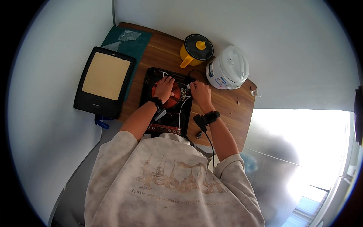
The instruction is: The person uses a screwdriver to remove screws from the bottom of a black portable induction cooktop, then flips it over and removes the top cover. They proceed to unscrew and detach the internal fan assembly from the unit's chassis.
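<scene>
Between my hands lies an opened induction cooker base (143, 90), a black shallow tray with its inner parts bare. My left hand (164, 90) is over the round copper coil (174, 100), thumb near its middle and fingers bent at its far rim, holding it. My right hand (202, 94) is at the tray's right edge, thumb and forefinger pinched on a small white piece (188, 86) beside the circuit parts (183, 93). What that piece is cannot be made out. A white wire (180, 113) runs from there toward the near red board (166, 129).
A black cover (80, 97) with a beige inner sheet rests at left on a green mat (140, 49). Behind the cooker stand a yellow pot (188, 56) and a white rice cooker (217, 73). A plug (199, 134) lies near the wooden table's (238, 117) front; a small glass (257, 92) is far right.
</scene>
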Demonstrator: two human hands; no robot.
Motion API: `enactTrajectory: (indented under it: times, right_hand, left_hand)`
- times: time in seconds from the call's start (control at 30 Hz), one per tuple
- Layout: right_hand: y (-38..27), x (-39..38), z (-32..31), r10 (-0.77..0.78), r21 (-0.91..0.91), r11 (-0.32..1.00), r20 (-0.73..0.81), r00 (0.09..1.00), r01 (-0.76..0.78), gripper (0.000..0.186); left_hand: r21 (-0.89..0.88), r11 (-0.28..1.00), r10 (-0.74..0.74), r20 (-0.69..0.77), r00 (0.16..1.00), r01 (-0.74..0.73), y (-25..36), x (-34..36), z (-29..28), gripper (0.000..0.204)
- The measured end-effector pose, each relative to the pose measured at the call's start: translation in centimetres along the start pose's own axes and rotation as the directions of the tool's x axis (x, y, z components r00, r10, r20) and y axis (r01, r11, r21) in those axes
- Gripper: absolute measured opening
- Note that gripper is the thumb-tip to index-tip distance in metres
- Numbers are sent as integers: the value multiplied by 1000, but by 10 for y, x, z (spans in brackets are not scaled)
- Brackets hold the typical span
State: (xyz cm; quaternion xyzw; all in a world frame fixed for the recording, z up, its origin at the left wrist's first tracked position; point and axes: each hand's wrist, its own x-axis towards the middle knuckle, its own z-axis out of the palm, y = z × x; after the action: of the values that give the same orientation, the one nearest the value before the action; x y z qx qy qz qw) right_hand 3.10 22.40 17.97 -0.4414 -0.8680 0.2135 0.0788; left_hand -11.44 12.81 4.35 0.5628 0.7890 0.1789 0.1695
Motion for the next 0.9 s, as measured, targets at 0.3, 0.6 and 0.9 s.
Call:
enactTrajectory:
  times: [0.3, 0.6, 0.9]
  right_hand:
    - [-7, 8, 4, -150, -91, 984, 36, 988, 153, 21]
    - [19, 10, 1, -271, -50, 960, 61, 961, 274, 14]
    - [3, -1, -17, -64, 51, 997, 56, 996, 62, 22]
  left_hand:
    - [-10, 1000, 11, -18, 1000, -11, 1, -1, -3, 85]
    - [-14, 999, 29, 1, 1000, -29, 1, 0, -4, 86]
    - [-11, 1000, 7, 13, 1000, -7, 0, 0, -2, 87]
